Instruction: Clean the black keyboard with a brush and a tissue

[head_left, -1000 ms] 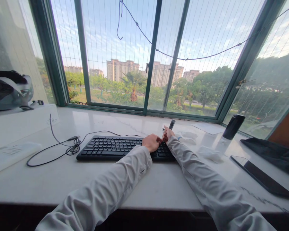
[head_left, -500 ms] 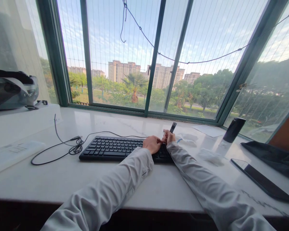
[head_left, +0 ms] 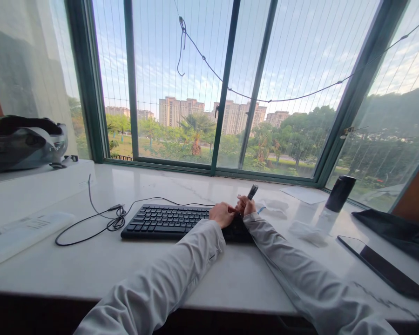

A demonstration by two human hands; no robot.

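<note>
A black keyboard (head_left: 169, 218) lies on the white countertop (head_left: 181, 270), its right end partly covered by my hands. My right hand (head_left: 245, 205) is closed round a slim dark stick-like tool (head_left: 253, 191), whose upper end points up and away from me. The tool's lower end is hidden by my fingers, so I cannot tell its exact kind. Over the keyboard's right part, my left hand (head_left: 222, 215) is bent inward with its fingertips against the right hand. Whatever its fingers pinch, if anything, is hidden.
Coiled black cable (head_left: 116, 218) lies left of the keyboard. Clear plastic wrappers (head_left: 309, 232), a black cylinder (head_left: 340, 193), a phone-like black slab (head_left: 380, 265) and dark cloth (head_left: 394, 228) are on the right. A headset (head_left: 24, 142) rests on a white box (head_left: 42, 186) at left.
The whole view has shifted, so the counter and window sit slightly lower and to the right at left. Both hands stay together over the keyboard's right part, the tool still in the right.
</note>
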